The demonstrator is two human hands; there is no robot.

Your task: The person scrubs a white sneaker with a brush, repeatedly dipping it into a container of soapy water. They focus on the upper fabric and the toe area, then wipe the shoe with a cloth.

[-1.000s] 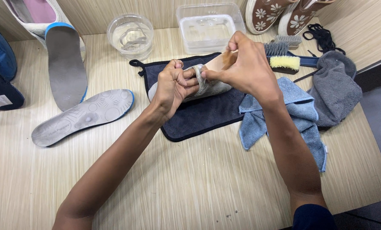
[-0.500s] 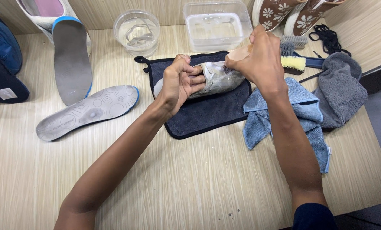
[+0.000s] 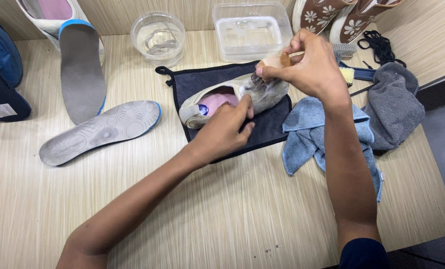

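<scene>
- Your left hand (image 3: 227, 130) grips the pale shoe (image 3: 232, 97) lying on the dark mat (image 3: 192, 82).
- Your right hand (image 3: 309, 65) clamps a wooden brush (image 3: 270, 67), bristles on the shoe's toe.

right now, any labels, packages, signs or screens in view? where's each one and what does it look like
White label: small rectangular patch on the dark blue item at the left edge.
Round badge: blue-and-white spot inside the heel of the pale shoe, just left of the left hand.
Insole print: faint mark on the grey insole lying flat on the table.
No packages, signs or screens.
</scene>
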